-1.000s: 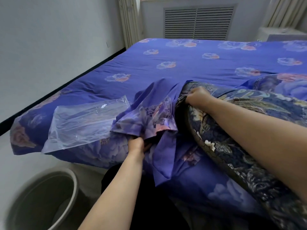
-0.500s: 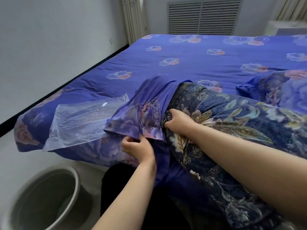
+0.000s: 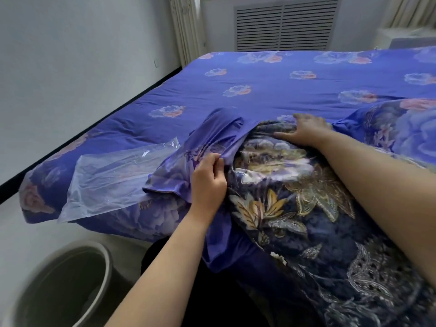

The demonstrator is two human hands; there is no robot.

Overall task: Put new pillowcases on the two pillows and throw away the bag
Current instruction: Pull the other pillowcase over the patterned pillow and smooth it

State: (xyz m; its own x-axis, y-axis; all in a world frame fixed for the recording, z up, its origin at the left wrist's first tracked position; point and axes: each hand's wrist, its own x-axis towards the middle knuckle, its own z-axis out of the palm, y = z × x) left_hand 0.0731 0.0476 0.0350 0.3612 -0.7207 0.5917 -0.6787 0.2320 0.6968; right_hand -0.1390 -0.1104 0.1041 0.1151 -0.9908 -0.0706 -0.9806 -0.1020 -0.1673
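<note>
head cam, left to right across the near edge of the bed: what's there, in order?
Bin on the floor → plastic bag → left hand gripping the pillowcase → dark floral pillow → right hand pressing on the pillow's far end.

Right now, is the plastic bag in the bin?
No, the plastic bag lies on the bed, above the bin.

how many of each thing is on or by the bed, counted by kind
pillows: 2, a dark flowered one under the hands and a purple one at the right
loose pillowcases: 1, purple
plastic bags: 1, clear
bins: 1, grey on the floor
hands: 2, left and right
total: 7
</note>
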